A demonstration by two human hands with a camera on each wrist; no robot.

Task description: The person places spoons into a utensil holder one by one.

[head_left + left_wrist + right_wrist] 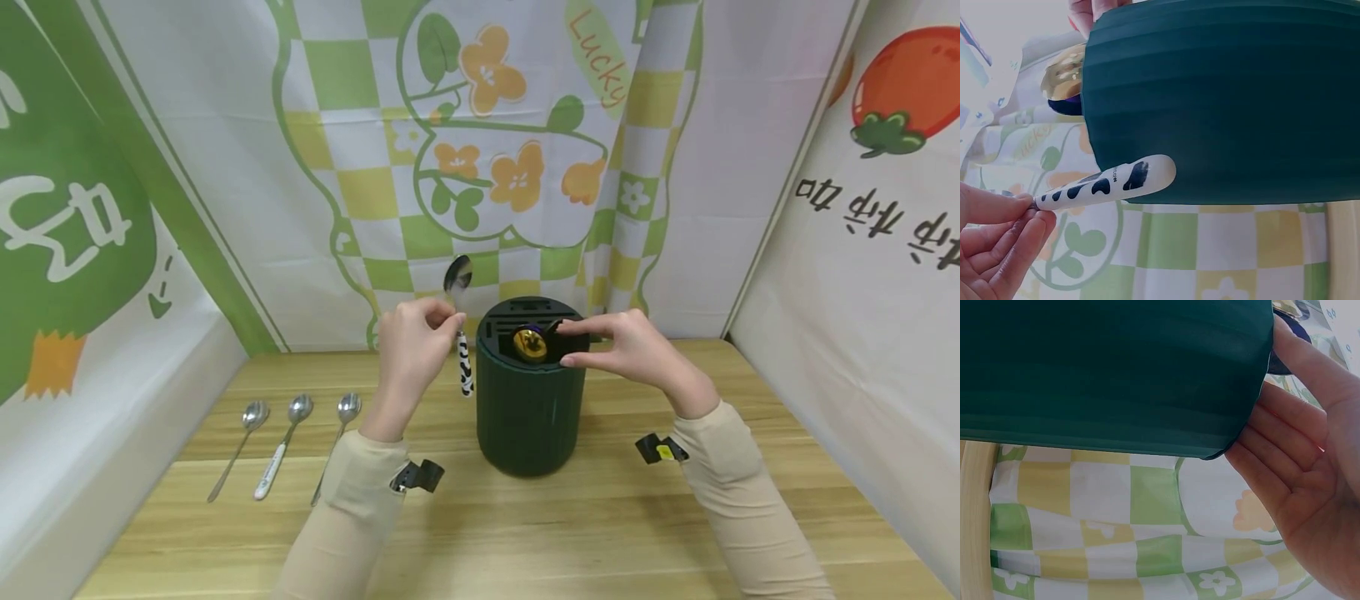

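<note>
My left hand (415,354) pinches a spoon (466,367) at its neck between thumb and fingers. Its bowl points up, and its white handle with black patches hangs down beside the dark green utensil holder (528,421). In the left wrist view, the spoon handle (1104,182) overlaps the holder's ribbed wall. My right hand (626,350) is at the holder's top right, its fingers fairly straight and its thumb at the rim; some fingertips are hidden behind the rim in the right wrist view. A gold spoon head (530,343) and a dark piece (553,328) stick out of the opening.
Three spoons lie apart on the wooden table (622,533) at the left: one slim metal spoon (238,454), one with a white handle (272,471), and another metal spoon (348,408) partly behind my left sleeve. A patterned curtain (360,92) hangs behind the holder.
</note>
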